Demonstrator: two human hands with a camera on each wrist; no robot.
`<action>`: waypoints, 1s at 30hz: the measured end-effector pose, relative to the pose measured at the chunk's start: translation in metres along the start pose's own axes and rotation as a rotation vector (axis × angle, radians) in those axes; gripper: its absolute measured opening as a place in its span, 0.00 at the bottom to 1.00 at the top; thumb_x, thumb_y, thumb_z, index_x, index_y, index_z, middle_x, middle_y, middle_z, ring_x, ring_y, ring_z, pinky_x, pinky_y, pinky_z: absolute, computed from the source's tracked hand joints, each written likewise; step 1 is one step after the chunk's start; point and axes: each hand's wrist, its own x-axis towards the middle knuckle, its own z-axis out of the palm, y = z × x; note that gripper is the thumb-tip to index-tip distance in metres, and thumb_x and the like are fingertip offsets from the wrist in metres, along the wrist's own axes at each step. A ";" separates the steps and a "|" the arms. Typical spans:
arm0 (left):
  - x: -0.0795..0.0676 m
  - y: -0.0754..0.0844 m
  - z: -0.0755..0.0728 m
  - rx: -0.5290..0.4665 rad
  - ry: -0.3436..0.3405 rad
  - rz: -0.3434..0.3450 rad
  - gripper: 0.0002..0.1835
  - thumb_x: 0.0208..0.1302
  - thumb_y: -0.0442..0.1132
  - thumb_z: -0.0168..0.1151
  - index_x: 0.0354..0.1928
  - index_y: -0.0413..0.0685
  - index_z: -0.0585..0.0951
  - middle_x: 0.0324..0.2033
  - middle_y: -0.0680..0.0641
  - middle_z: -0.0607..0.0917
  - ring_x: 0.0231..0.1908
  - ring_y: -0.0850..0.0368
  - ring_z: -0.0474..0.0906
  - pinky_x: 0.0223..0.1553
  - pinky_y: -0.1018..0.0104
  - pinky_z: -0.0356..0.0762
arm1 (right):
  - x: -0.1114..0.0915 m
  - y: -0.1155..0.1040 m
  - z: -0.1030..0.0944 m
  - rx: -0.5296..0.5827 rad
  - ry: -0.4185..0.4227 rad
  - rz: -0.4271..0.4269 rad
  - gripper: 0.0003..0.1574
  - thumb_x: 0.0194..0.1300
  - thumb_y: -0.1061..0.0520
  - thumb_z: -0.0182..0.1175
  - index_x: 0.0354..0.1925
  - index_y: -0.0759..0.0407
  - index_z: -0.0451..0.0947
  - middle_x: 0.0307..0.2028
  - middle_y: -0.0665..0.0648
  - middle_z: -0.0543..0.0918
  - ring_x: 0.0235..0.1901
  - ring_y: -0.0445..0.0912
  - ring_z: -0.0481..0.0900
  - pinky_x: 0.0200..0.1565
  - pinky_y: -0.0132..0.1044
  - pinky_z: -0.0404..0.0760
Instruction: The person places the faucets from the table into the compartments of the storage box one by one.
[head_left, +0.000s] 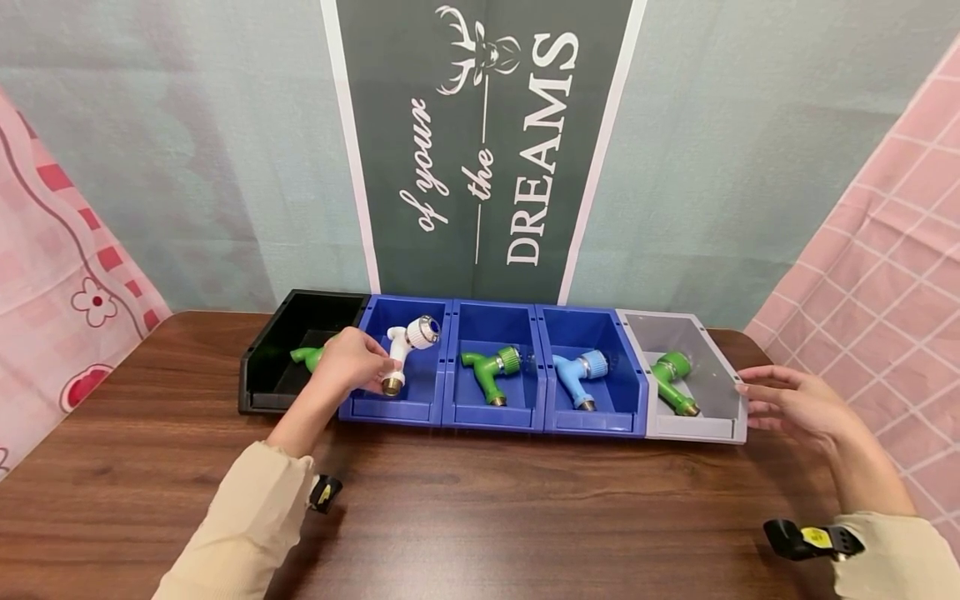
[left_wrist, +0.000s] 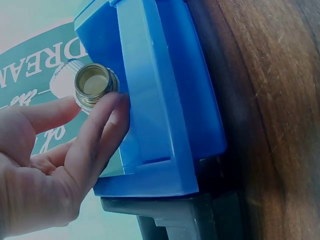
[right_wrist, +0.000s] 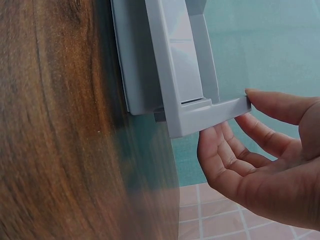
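Observation:
A white tap [head_left: 406, 343] with a ribbed knob and brass threaded end is pinched between the thumb and fingers of my left hand [head_left: 352, 360]. It is held over the second bin from the left, a blue one [head_left: 392, 410]. In the left wrist view, the brass end [left_wrist: 94, 82] of the tap faces the camera. At the far right, my right hand [head_left: 798, 408] touches the outer side of the grey bin [head_left: 697, 429] with relaxed fingers, the thumb at its rim. A green tap [head_left: 673, 383] lies inside that grey bin.
The middle blue bin [head_left: 492, 418] has a green tap [head_left: 491, 375]; the right blue bin [head_left: 596, 422] has a light blue one [head_left: 579, 375]. The black bin [head_left: 262, 402] at left holds a green tap [head_left: 306, 357], partly hidden by my hand. A wooden table [head_left: 510, 517] supports the row.

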 end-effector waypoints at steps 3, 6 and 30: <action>0.001 0.000 0.002 0.012 0.006 0.009 0.09 0.55 0.34 0.67 0.33 0.31 0.82 0.26 0.39 0.83 0.18 0.58 0.81 0.29 0.63 0.82 | 0.000 0.000 0.000 -0.003 0.004 0.003 0.18 0.67 0.70 0.50 0.35 0.49 0.80 0.30 0.51 0.81 0.28 0.46 0.81 0.31 0.38 0.82; 0.002 0.000 0.004 0.019 0.005 0.019 0.09 0.55 0.33 0.66 0.32 0.30 0.82 0.24 0.39 0.83 0.18 0.57 0.81 0.27 0.64 0.81 | -0.001 -0.001 0.001 -0.005 0.005 0.005 0.18 0.67 0.70 0.50 0.35 0.49 0.80 0.30 0.51 0.81 0.28 0.46 0.81 0.31 0.38 0.82; 0.003 -0.005 0.009 -0.190 -0.059 -0.017 0.10 0.57 0.26 0.61 0.39 0.23 0.78 0.29 0.32 0.83 0.20 0.57 0.81 0.26 0.68 0.81 | -0.001 -0.002 0.002 0.002 0.006 0.016 0.20 0.66 0.70 0.49 0.35 0.48 0.80 0.29 0.51 0.81 0.28 0.46 0.81 0.31 0.38 0.82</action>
